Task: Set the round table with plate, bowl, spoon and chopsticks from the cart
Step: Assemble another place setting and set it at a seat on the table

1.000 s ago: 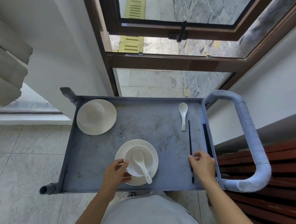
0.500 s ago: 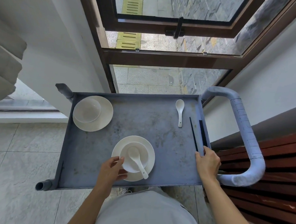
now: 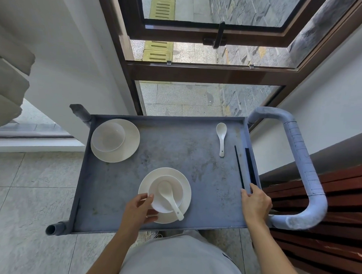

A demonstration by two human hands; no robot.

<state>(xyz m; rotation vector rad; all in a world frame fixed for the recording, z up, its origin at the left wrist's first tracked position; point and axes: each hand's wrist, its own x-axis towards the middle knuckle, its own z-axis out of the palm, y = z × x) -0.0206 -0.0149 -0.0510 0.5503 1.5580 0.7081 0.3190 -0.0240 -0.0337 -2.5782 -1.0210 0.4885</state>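
On the grey cart tray [image 3: 205, 180], a white plate [image 3: 185, 185] sits near the front edge. It carries a white bowl [image 3: 175, 184] with a white spoon [image 3: 170, 197] lying in it. My left hand [image 3: 139, 210] grips the bowl's near-left side, thumb on its rim and a finger on the plate beside it. Black chopsticks [image 3: 250, 165] lie along the tray's right wall, one stick slightly apart to the left. My right hand [image 3: 256, 203] curls over their near ends and pinches them.
A second plate [image 3: 131, 142] with a bowl [image 3: 109, 136] stands at the tray's far left, and a second spoon [image 3: 222, 139] lies at the far right. The padded cart handle [image 3: 306, 174] loops on the right above a wooden bench [image 3: 327, 238]. A glass door is behind the cart.
My right hand has slid right to the chopsticks at the tray's right wall, and the loose stick now lies closer to the others. My left hand stays at the bowl.
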